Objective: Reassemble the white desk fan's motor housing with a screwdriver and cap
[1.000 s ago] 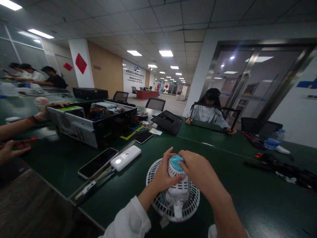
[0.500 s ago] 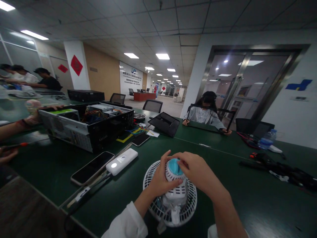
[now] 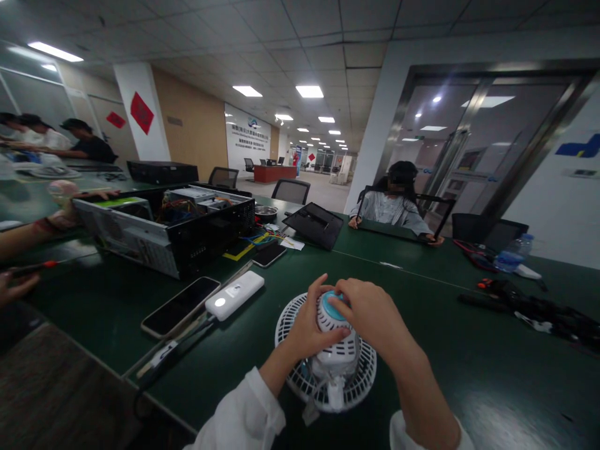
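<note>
On the green table in front of me a small white electric fan lies with its round grille down and its motor housing pointing up. A turquoise knob sits on top of the housing. My left hand is wrapped around the housing's left side, thumb across its front. From the right, the fingers of my right hand are closed on the knob, partly covering it. A clear plastic-like wrap and a cord show below the housing.
Left of the fan lie a white power bank with a cable, a phone and another phone. An open computer case stands beyond, with another person's hands beside it. A person opposite holds a black frame. A water bottle stands right.
The view has shifted slightly, so the table things appear a little higher and to the right. My right fingers have shifted on the knob; my left hand keeps its hold on the fan.
</note>
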Demonstrator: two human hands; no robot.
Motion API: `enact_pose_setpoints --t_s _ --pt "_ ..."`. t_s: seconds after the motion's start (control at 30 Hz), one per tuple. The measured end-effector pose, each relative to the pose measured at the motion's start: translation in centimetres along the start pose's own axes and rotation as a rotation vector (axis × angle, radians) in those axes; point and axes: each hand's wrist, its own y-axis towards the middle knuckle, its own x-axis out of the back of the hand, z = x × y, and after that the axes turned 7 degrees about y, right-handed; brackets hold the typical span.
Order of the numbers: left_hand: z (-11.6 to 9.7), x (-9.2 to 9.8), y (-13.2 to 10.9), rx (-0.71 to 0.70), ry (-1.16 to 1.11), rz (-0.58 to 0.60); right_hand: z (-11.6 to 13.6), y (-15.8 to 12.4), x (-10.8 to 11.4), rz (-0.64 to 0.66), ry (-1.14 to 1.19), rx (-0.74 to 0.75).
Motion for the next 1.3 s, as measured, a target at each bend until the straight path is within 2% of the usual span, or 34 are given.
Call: enact_pose_setpoints --t_s 0.1,0.27,0.33,0.47,0.57,0.67,0.77,0.9,1.03,1.13,1.2,1.3 --pt "0.0 0.0 0.0 -0.03 0.009 0.009 1.5 -0.1 -0.5 0.002 -0.093 -0.119" --pt "0.0 -0.1 0.0 -0.029 0.018 -0.019 2.2 0.2 -1.5 -0.03 -0.135 -0.181" --pt "0.0 0.0 0.0 -0.012 0.016 -0.018 1.3 0.1 -1.0 -0.03 -0.034 -0.128" --pt "-0.1 0.1 0.0 -0.007 0.041 0.006 -1.7 -0.6 0.6 -0.01 0.241 0.101" --pt "-0.1 0.1 0.0 -0.006 0.042 0.005 -2.9 -0.9 1.2 0.041 0.326 0.249" --pt "0.0 0.0 0.0 -0.002 0.035 -0.004 -3.0 -0.7 0.9 0.069 0.337 0.275" --pt "0.1 0.1 0.0 -0.006 0.04 -0.003 -2.8 -0.2 0.3 0.036 0.314 0.259" --pt "0.0 0.0 -0.1 -0.013 0.058 0.007 -1.5 0.2 -0.3 -0.01 0.164 0.15" --pt "-0.2 -0.1 -0.1 -0.053 0.078 -0.002 0.9 0.4 -0.8 -0.038 -0.044 -0.128" --pt "-0.1 -0.2 -0.2 -0.059 0.091 -0.008 1.5 0.3 -0.8 -0.052 -0.063 -0.268" --pt "-0.1 -0.1 -0.2 -0.042 0.078 0.0 0.9 0.0 -0.4 -0.028 0.041 -0.205" --pt "0.0 0.0 -0.2 -0.022 0.07 0.003 -0.9 -0.8 0.5 0.02 0.232 0.051"
